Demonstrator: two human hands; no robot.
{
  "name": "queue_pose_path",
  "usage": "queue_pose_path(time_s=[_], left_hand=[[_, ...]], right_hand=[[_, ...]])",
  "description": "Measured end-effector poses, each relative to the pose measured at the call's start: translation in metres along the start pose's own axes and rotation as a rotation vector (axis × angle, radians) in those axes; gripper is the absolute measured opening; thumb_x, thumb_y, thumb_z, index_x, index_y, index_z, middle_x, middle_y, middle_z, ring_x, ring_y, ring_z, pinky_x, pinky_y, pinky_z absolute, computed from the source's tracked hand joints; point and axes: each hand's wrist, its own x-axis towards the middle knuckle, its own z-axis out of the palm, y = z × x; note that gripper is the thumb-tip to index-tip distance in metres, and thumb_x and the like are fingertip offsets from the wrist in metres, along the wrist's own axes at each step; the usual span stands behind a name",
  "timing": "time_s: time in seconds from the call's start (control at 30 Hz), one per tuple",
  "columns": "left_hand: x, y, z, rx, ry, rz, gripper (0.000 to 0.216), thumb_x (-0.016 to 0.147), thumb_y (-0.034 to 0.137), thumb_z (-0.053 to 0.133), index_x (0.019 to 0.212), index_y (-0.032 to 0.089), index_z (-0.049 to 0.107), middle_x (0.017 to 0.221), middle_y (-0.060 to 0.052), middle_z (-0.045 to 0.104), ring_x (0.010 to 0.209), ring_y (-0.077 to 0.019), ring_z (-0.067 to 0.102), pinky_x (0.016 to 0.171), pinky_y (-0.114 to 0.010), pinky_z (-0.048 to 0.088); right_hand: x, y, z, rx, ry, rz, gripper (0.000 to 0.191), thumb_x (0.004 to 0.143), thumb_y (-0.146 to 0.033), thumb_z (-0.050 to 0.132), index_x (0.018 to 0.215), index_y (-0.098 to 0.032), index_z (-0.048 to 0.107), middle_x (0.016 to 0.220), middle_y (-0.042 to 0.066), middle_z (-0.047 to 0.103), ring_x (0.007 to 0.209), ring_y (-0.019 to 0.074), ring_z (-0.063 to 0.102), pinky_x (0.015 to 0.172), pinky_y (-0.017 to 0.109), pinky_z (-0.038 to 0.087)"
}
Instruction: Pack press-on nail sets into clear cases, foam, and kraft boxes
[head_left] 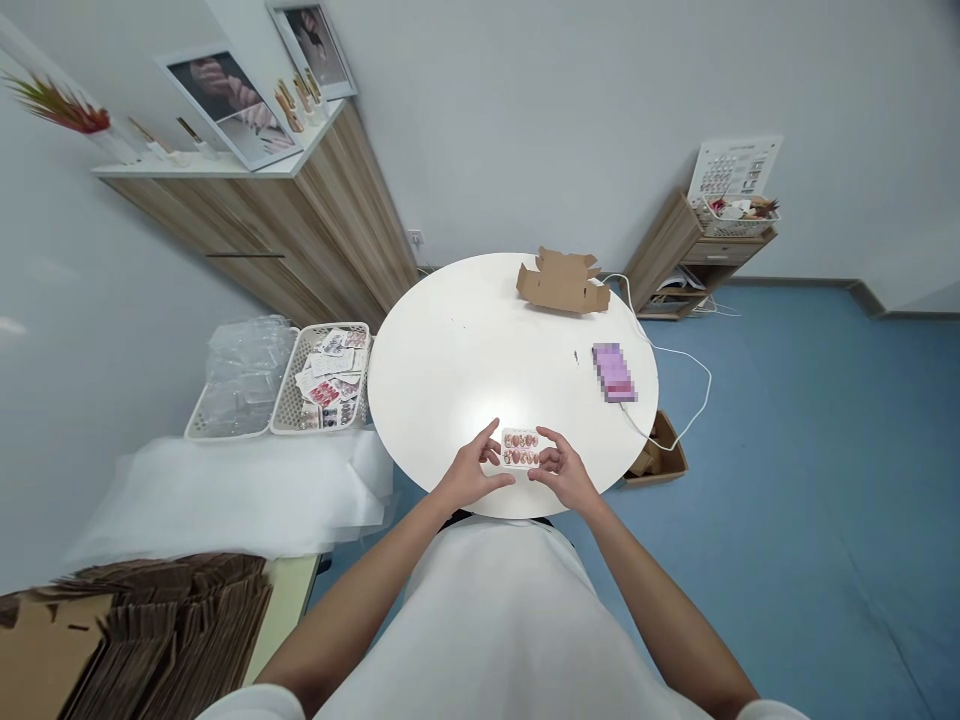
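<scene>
A small clear pack of press-on nails (pixel 520 447) sits at the near edge of the round white table (pixel 465 360). My left hand (pixel 471 472) grips its left side, thumb below and fingers curled above it. My right hand (pixel 562 470) pinches its right side with bent fingers. Both hands hold the pack just above the tabletop.
A folded brown cardboard box (pixel 562 282) lies at the table's far side. A phone (pixel 614 371) with a white cable lies to the right. Two white baskets (pixel 322 380) with nail packs and clear trays stand left. Flat cardboard stacks (pixel 150 630) lie near left.
</scene>
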Motion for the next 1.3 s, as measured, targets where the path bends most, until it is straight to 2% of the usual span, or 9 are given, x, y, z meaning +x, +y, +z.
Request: queue_pose_path(time_s=[0.1, 0.23, 0.47, 0.77, 1.03, 1.3], left_hand=[[0.001, 0.002, -0.004, 0.098, -0.056, 0.075, 0.074, 0.062, 0.031, 0.067, 0.128, 0.029, 0.033, 0.084, 0.001, 0.053, 0.069, -0.0106, 0.050, 0.077, -0.031, 0.041], [0.003, -0.001, -0.002, 0.129, -0.057, 0.114, 0.063, 0.065, 0.030, 0.064, 0.123, 0.027, 0.041, 0.075, 0.002, 0.052, 0.066, -0.0111, 0.048, 0.073, -0.030, 0.042], [0.006, -0.003, 0.004, 0.121, -0.044, 0.075, 0.062, 0.065, 0.030, 0.063, 0.123, 0.028, 0.041, 0.071, 0.003, 0.050, 0.065, -0.0114, 0.046, 0.071, -0.029, 0.041], [0.006, -0.010, 0.005, 0.119, 0.059, 0.027, 0.066, 0.067, 0.028, 0.061, 0.127, 0.027, 0.035, 0.076, 0.002, 0.052, 0.064, -0.0102, 0.048, 0.070, -0.028, 0.043], [0.001, -0.029, -0.009, 0.094, 0.164, -0.001, 0.059, 0.069, 0.025, 0.058, 0.124, 0.024, 0.040, 0.081, 0.000, 0.052, 0.063, -0.0092, 0.048, 0.070, -0.029, 0.044], [0.003, -0.048, -0.046, 0.104, 0.242, -0.025, 0.059, 0.069, 0.022, 0.057, 0.125, 0.024, 0.039, 0.081, 0.001, 0.051, 0.061, -0.0080, 0.048, 0.071, -0.028, 0.043]], right_hand=[[-0.001, 0.000, -0.002, -0.020, 0.003, -0.013, 0.072, 0.059, -0.025, 0.068, 0.122, -0.026, 0.035, 0.070, -0.005, 0.051, 0.061, 0.0097, 0.053, 0.068, 0.032, 0.047], [-0.003, 0.002, -0.006, -0.060, -0.010, -0.045, 0.070, 0.060, -0.024, 0.067, 0.123, -0.026, 0.035, 0.071, -0.004, 0.052, 0.062, 0.0097, 0.052, 0.068, 0.031, 0.046], [-0.001, 0.006, -0.018, -0.182, -0.052, -0.074, 0.065, 0.066, -0.022, 0.061, 0.125, -0.027, 0.034, 0.084, 0.000, 0.053, 0.068, 0.0102, 0.054, 0.071, 0.033, 0.046], [0.011, 0.006, -0.014, -0.249, -0.035, -0.074, 0.061, 0.068, -0.023, 0.059, 0.125, -0.027, 0.037, 0.076, -0.001, 0.057, 0.072, 0.0135, 0.054, 0.075, 0.035, 0.046], [0.032, 0.008, 0.007, -0.278, -0.083, -0.075, 0.058, 0.069, -0.024, 0.057, 0.124, -0.027, 0.037, 0.082, 0.001, 0.054, 0.070, 0.0128, 0.052, 0.072, 0.034, 0.047], [0.066, 0.010, 0.049, -0.353, -0.109, -0.168, 0.060, 0.071, -0.020, 0.052, 0.127, -0.030, 0.033, 0.089, 0.002, 0.047, 0.074, 0.0129, 0.050, 0.072, 0.035, 0.047]])
